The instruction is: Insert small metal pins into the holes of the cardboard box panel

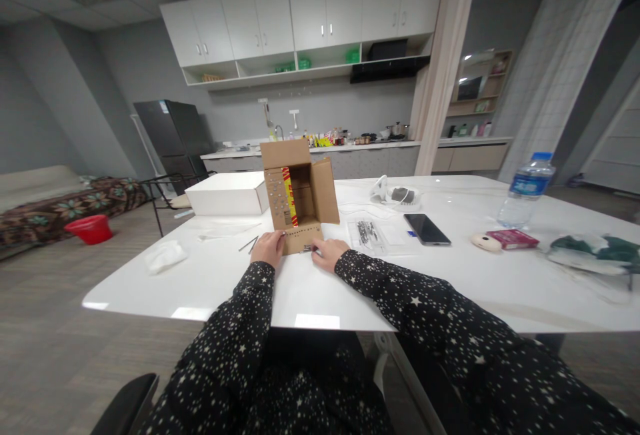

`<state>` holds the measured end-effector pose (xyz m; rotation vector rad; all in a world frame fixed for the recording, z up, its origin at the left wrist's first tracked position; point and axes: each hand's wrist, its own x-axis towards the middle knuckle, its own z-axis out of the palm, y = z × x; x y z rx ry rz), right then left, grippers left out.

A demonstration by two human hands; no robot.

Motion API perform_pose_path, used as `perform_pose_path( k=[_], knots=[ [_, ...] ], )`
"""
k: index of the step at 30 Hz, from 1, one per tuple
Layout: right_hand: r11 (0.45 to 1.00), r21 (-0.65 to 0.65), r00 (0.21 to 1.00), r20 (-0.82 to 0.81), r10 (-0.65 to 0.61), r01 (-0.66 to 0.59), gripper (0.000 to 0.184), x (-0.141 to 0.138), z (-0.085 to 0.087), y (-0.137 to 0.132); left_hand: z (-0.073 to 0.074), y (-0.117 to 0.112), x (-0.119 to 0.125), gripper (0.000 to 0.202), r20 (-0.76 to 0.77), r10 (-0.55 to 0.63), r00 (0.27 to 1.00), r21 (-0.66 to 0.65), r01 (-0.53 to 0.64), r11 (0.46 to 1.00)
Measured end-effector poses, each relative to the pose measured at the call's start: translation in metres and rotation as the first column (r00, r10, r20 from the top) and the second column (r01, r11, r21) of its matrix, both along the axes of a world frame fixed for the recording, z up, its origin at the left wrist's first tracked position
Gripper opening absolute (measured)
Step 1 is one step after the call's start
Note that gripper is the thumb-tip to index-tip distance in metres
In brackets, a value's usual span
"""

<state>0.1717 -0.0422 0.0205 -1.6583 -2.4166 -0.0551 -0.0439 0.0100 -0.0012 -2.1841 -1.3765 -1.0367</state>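
The open cardboard box (303, 196) bars the way ahead of my left hand (269, 249). Between my right hand (330, 254) and the phone (427, 229) lies a clear pack of small parts (367, 235); toward me, bare tabletop (310, 291) gives both room.

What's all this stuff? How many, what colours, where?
Cardboard box: one, brown, table's middle
White box: one, white, left of it
Thin rods: two, dark, nearer than that
Small metal pieces: can't count, silvery, cardboard box's front edge
Tray: one, clear, right of cardboard box
Phone: one, black, right of tray
Corded gadget: one, white, behind phone
Bottle: one, clear, table's right
Pack: one, dark pink, before bottle
Tissue: one, white, table's left
Table: one, white, centre
Bucket: one, red, floor
Fridge: one, dark, back left
Cabinets: one row, white, back wall
Sleeves: two, black, arms
Left hand: one, bare, front flap
Right hand: one, bare, flap's right
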Motion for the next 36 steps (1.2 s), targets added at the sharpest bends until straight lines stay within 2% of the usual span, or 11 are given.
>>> perform_pose_path(
  k=[13,21,36],
  knots=[
    [1.000,0.024,1.000,-0.005,0.006,-0.006,0.030,0.0007,-0.0015,0.0003,-0.0025,0.0032,0.0004,0.027,-0.010,-0.010,1.000,-0.016,0.010,1.000],
    [1.000,-0.021,1.000,0.012,-0.003,0.003,0.032,0.0000,0.0011,-0.0008,0.0000,0.0011,0.0025,0.029,0.021,0.004,1.000,-0.010,-0.004,1.000],
    [1.000,-0.022,1.000,0.007,-0.011,0.011,0.031,-0.0006,0.0037,-0.0032,0.0013,0.0041,0.0040,0.030,0.054,0.023,0.998,-0.015,-0.022,1.000]
  ],
)
